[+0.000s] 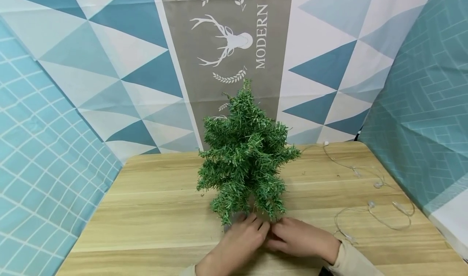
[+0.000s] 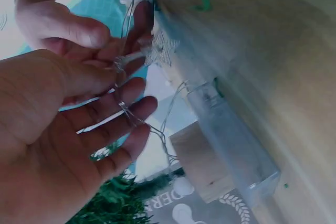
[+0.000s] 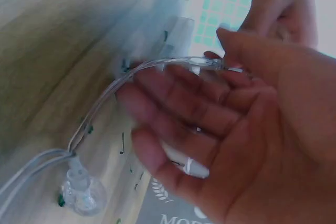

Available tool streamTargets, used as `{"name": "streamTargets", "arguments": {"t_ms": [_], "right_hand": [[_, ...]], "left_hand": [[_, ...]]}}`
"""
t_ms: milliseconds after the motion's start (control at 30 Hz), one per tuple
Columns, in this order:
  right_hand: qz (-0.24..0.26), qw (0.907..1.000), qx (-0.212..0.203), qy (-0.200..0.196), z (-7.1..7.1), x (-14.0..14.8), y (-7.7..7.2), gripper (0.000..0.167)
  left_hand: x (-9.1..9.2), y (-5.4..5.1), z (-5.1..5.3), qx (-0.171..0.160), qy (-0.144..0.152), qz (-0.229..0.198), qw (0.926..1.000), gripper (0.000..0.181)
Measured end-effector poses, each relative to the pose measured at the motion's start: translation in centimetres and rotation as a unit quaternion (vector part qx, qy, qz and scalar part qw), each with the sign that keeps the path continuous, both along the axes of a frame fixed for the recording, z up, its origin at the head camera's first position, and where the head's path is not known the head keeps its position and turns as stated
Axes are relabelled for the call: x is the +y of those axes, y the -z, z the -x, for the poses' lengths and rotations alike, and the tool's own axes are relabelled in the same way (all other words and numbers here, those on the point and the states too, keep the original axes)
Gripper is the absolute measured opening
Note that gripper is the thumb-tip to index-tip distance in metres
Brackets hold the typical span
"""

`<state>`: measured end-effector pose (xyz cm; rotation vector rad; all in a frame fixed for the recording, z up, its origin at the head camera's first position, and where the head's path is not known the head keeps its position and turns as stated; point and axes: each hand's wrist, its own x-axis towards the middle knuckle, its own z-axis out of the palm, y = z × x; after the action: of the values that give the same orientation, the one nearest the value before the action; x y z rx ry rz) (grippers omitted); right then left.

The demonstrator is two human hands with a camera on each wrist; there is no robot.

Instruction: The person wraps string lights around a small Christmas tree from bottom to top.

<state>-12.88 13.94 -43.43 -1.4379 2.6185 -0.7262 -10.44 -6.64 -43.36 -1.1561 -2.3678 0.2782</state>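
Left hand [image 1: 244,237] and right hand [image 1: 301,237] are pinching a clear-wired light string [image 3: 173,60], seemingly sorting it near a bushy green artificial tree [image 1: 246,158]; the next move is probably needing slack.

Triangle-patterned backdrop [image 1: 321,69], pale wooden tabletop [image 1: 153,207]

Patterned hangings [image 1: 234,57] around a wooden table [image 1: 153,211] suggest a booth.

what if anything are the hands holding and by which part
A string light, by its thin wire: the left hand pinches it beside the star-shaped ornament, and the right hand seems to pinch it too, exact spot unclear.
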Motion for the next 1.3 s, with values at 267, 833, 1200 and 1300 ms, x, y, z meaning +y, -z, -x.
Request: {"name": "streamTargets", "arguments": {"t_ms": [267, 833, 1200, 1300], "right_hand": [[0.001, 0.9903, -0.138, -0.016, 0.5, 1.4, -2.4, 0.028], [0.084, 0.9939, -0.069, 0.015, -1.6, 4.9, -8.8, 0.024], [0.210, 0.9710, 0.093, 0.066, -0.8, 6.3, -9.5, 0.035], [0.242, 0.9670, 0.049, 0.062, -0.6, 6.1, -9.3, 0.031]], "left_hand": [[-0.1, -2.6, -0.9, -0.064, 0.033, -0.028, 0.9970, 0.036], [-1.9, -5.0, -0.5, -0.127, 0.028, -0.121, 0.9841, 0.027], [-1.9, -5.1, 0.2, -0.159, 0.018, -0.239, 0.9578, 0.004], [-1.8, -5.1, 0.3, -0.180, 0.014, -0.271, 0.9456, 0.005]]}}
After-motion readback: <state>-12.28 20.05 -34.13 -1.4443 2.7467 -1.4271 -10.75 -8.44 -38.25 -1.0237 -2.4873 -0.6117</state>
